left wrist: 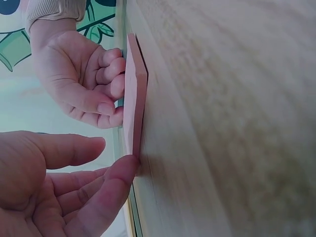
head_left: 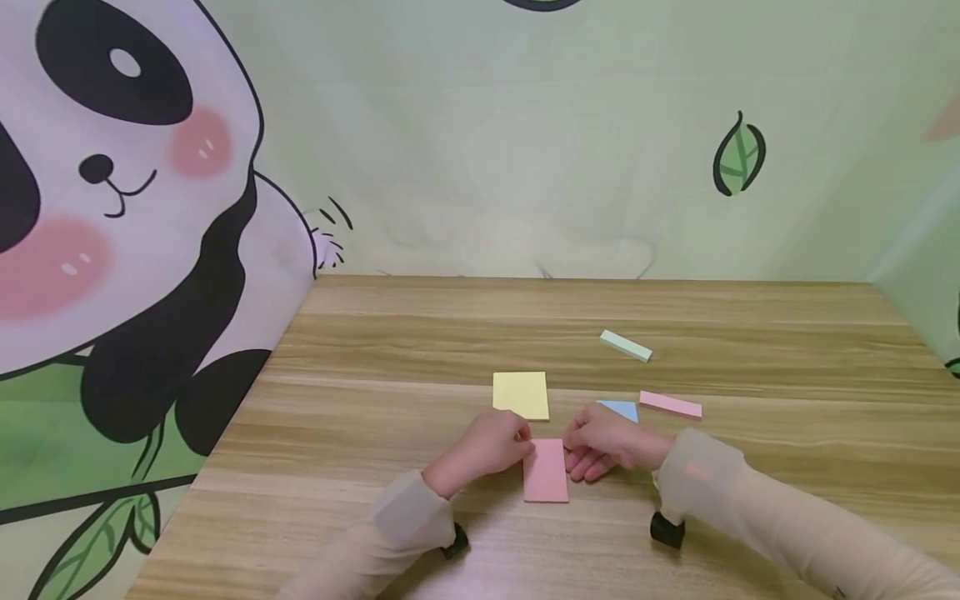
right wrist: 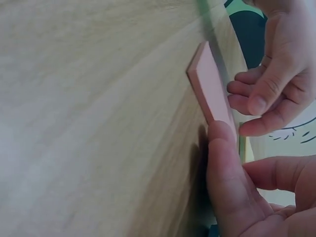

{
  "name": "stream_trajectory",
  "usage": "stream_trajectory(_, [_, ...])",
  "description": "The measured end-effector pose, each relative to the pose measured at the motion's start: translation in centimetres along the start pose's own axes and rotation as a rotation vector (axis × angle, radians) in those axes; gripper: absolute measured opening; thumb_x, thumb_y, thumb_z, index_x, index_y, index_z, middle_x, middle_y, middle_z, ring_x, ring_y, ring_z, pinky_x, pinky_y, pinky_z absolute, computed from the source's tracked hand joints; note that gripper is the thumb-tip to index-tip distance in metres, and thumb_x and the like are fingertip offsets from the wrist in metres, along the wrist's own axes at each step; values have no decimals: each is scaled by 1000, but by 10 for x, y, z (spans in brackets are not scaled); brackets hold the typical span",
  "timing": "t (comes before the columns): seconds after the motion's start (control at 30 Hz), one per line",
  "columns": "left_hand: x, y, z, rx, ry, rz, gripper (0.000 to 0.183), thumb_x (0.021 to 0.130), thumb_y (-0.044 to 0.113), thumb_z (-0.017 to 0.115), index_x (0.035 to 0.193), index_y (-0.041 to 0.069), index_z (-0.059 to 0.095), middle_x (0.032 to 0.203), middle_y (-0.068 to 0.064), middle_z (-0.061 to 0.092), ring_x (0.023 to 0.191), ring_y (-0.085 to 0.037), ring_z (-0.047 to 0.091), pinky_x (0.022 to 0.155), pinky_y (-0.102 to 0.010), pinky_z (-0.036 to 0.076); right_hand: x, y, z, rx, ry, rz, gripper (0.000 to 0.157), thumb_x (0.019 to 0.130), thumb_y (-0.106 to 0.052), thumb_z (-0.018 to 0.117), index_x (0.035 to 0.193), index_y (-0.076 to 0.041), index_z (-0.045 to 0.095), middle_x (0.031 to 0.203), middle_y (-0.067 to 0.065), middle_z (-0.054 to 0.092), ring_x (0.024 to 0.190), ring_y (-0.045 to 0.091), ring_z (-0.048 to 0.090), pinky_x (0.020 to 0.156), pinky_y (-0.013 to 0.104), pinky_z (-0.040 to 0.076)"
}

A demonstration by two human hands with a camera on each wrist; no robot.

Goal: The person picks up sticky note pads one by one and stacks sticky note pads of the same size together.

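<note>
A pink rectangular sticky note pad [head_left: 546,475] lies flat on the wooden table between both hands. At its upper left edge, my left hand [head_left: 489,443] touches it with a fingertip; in the left wrist view the thumb stands apart from the pad [left wrist: 134,98]. My right hand [head_left: 609,438] is at the pad's right side, and the right wrist view has one fingertip against the end of the pad [right wrist: 213,89]. Just beyond the left hand lies a yellow square pad [head_left: 521,395]. Partly covered by the right hand is a blue pad [head_left: 621,410].
A narrow pink pad [head_left: 671,405] lies right of the blue one. Farther back rests a narrow pale green pad [head_left: 626,345]. Behind the table [head_left: 360,333] hangs a backdrop with a panda [head_left: 172,275] and leaves.
</note>
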State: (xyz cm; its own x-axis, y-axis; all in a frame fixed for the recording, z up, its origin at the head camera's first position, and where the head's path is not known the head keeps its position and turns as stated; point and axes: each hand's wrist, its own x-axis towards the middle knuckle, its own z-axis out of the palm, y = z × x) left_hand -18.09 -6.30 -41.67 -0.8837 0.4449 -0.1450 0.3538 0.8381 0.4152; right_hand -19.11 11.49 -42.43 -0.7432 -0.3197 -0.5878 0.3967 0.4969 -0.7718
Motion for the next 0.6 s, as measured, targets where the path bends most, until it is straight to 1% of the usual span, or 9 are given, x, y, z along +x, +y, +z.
stream_trajectory(0.4, [1, 5, -3, 13, -1, 23, 15, 81, 20, 60, 80, 8, 67, 71, 1, 62, 60, -9, 47, 56, -19, 38, -1, 3, 1, -9, 59, -4, 11, 86, -3, 46, 84, 3, 55, 63, 9, 62, 49, 11, 58, 46, 24, 49])
stream_trajectory(0.47, [-1, 4, -2, 13, -2, 22, 14, 81, 20, 60, 79, 8, 67, 70, 1, 62, 59, -9, 47, 55, -19, 38, -3, 4, 1, -10, 65, -1, 11, 85, -4, 47, 84, 3, 55, 63, 8, 62, 49, 11, 59, 46, 25, 49])
stream_trajectory(0.6, [-6, 1, -2, -20, -21, -8, 15, 81, 20, 60, 74, 8, 65, 62, 3, 56, 55, -9, 44, 52, -20, 36, -7, 7, 2, 3, 79, 10, 10, 85, -5, 47, 82, 2, 54, 62, 8, 62, 49, 12, 59, 46, 26, 49])
